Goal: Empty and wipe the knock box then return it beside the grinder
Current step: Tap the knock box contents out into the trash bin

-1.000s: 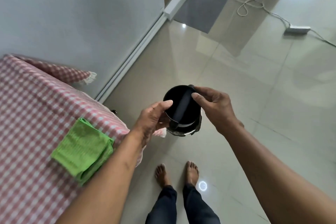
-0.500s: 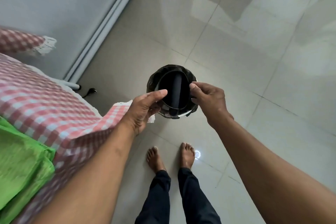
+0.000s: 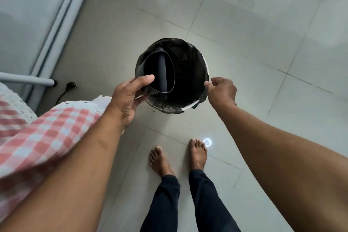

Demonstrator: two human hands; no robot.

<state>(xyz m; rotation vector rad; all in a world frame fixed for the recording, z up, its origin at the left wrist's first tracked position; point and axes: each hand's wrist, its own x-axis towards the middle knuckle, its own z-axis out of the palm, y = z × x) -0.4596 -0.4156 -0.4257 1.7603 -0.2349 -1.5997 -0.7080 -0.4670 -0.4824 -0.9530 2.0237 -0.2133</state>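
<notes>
While tilted over the bin (image 3: 199, 100), knock box (image 3: 150, 70) clasped in left grip (image 3: 130, 96), right grip (image 3: 222, 90) pinching bin liner (image 3: 206, 79).

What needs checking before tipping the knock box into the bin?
1. Knock box gripped by left hand: ok.
2. Box over the bin opening: ok, on its left side.
3. Bin liner held open by right hand at the rim: ok.
4. Knock bar seated across the box: ok.
5. Grounds left inside the box: cannot tell, interior too dark.
6. Feet clear of the bin: ok.
</notes>
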